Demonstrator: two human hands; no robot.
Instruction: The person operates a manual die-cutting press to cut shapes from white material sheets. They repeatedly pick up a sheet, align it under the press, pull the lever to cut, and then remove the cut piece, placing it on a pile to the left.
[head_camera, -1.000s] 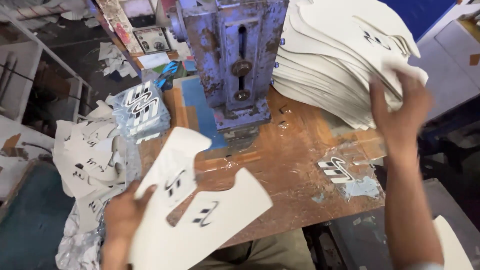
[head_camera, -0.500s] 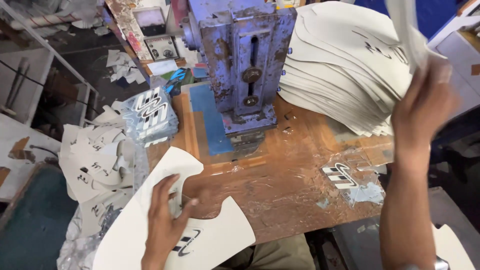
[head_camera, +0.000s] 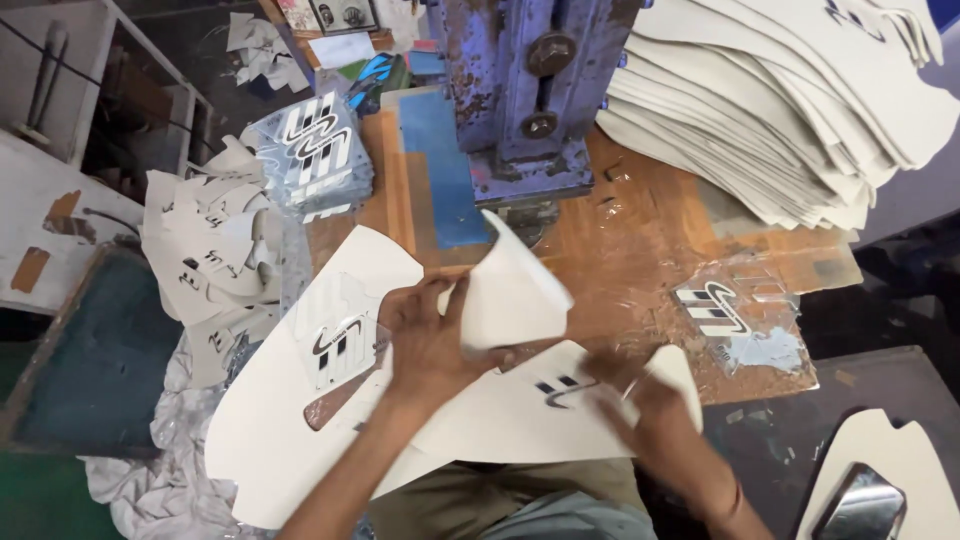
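L hand (head_camera: 425, 340) pinches folded white cutout (head_camera: 510, 295); R hand (head_camera: 645, 390) flat on lower sheet (head_camera: 520, 420), grip open. Mid-positioning; aligning under blue press (head_camera: 525, 100) likely needed.

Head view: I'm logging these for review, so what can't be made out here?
- Blue press: top cut off by the frame's upper edge.
- Right hand: motion-blurred, so its grip on the white cut piece is unclear.
- Left hand: fingertips hidden behind the piece's folded-up flap.
- Stack of white pieces: runs off the right edge.
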